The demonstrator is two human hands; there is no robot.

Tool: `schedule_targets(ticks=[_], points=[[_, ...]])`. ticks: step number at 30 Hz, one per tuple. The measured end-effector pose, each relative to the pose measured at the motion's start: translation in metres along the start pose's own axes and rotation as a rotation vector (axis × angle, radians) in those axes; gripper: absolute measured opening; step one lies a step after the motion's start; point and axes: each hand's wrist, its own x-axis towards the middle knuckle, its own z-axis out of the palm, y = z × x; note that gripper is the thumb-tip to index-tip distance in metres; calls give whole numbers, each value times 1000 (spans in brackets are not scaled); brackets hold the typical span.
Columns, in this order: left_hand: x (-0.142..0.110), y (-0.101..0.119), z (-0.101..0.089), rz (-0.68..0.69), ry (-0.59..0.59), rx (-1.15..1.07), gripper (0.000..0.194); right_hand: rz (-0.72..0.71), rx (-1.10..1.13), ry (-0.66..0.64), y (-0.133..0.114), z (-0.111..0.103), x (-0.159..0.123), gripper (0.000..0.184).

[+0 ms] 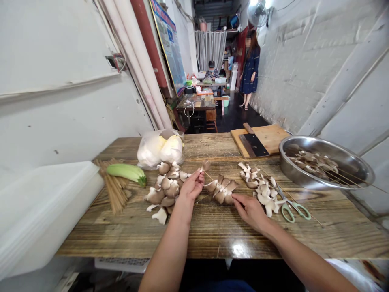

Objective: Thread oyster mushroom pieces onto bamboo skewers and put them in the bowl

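Note:
My left hand is closed in a pinch on the stem of a small oyster mushroom, beside the bare end of a thin skewer. Threaded on that skewer is a bunch of grey-brown oyster mushrooms. The fingertips of my right hand grip the right side of the bunch. To the left of my left hand lies a pile of loose mushrooms. A second pile spreads beyond my right hand, with green-handled scissors beside it.
At right stands a steel basin with mushrooms and skewers. A cleaver rests on a cutting board. Bagged pale vegetables, a green squash, a skewer bundle and white boxes occupy the left. A person stands beyond.

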Motion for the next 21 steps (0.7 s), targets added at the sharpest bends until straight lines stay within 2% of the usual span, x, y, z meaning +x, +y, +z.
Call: schedule_targets(ticks=[6,8,12,16,21], points=[[-1,-1,1,-4,-16,3,14,100,-5,-24,-1,0,0,17],[-2,-1,1,1,-27,12,15,115,19,-14,-3,-1,0,20],[-3,0,2,-1,-37,14,16,62,28,0,-2,-2,-2,39],[-3,1,2,-16,-33,-1,14,-7,47,6,3,1,-3,34],[-1,0,1,14,-16,25,10,7,24,10,2,2,-4,33]])
